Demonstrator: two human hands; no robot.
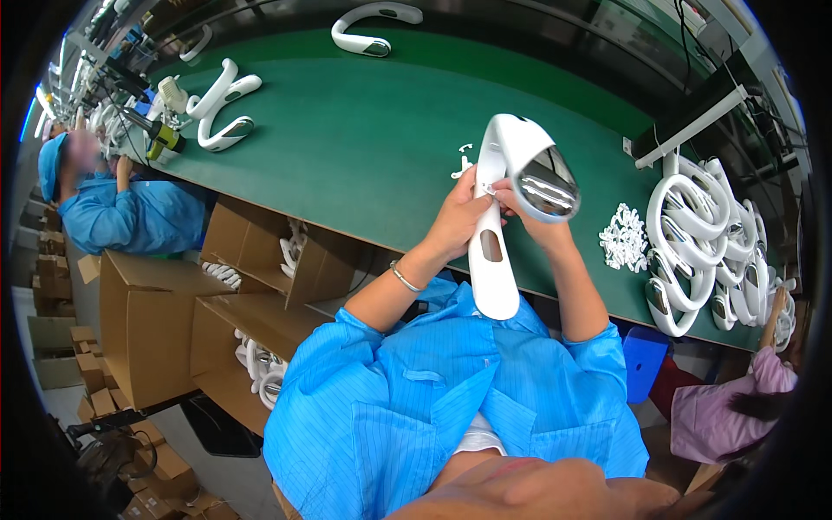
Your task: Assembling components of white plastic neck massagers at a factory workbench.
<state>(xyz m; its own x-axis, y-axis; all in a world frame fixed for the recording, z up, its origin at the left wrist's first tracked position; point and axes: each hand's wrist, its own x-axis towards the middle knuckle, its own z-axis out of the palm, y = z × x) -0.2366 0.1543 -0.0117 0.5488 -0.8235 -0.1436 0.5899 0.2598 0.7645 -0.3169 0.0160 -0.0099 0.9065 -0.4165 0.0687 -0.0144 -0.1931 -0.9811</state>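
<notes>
A white U-shaped neckband shell (496, 282) with a mirror-like oval plate (548, 184) at one end is in front of my chest. My left hand (459, 215) is closed around one arm of it, the thumb pressing near the inner side. Between that arm and the plate, my right hand (530, 215) has its fingertips pinched at the inner face. They seem to hold a small white plastic piece (490, 190), partly covered by the fingers. A few similar small white pieces (464, 166) lie on the table just beyond my left hand.
On the green table (373, 130), a pile of small white parts (624, 237) lies right, beside heaped neckbands (693, 225). More neckbands (227, 104) lie far left, near a power tool (161, 134). Cardboard boxes (147, 321) stand left. Co-workers (130, 212) are on both sides.
</notes>
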